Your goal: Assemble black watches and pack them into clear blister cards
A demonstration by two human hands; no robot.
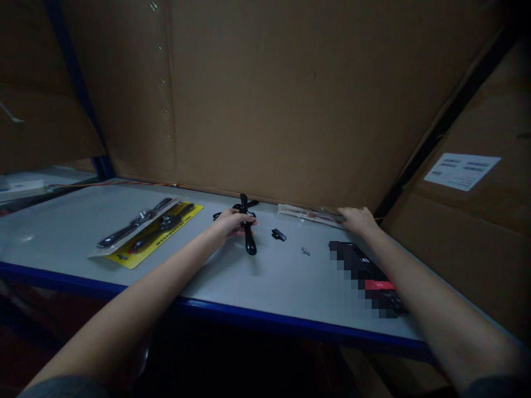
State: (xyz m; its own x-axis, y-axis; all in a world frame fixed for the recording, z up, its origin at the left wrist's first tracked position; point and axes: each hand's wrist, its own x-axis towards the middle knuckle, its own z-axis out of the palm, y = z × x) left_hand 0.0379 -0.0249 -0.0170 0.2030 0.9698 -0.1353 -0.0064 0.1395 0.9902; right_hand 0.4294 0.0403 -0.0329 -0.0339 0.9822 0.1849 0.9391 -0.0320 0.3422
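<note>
My left hand (237,222) is closed around a black spokeshave (250,240) with winged handles, held just above the grey shelf top. Other black handle-like parts stick out behind and left of the fingers; whether they belong to one tool is unclear. At the back right, my right hand (360,220) has its fingers closed on the end of a flat clear plastic packet (305,212); the grip is dim and slightly blurred. Between my hands lie a small black part (279,235) and small metal screws (305,251).
A yellow blister card (166,240) with woodworking lettering and a black tool lies at left, under its clear plastic cover (128,229). Near my right forearm is a black and red package (373,271), partly pixelated. Cardboard (265,99) walls the back; a blue edge (249,312) runs in front.
</note>
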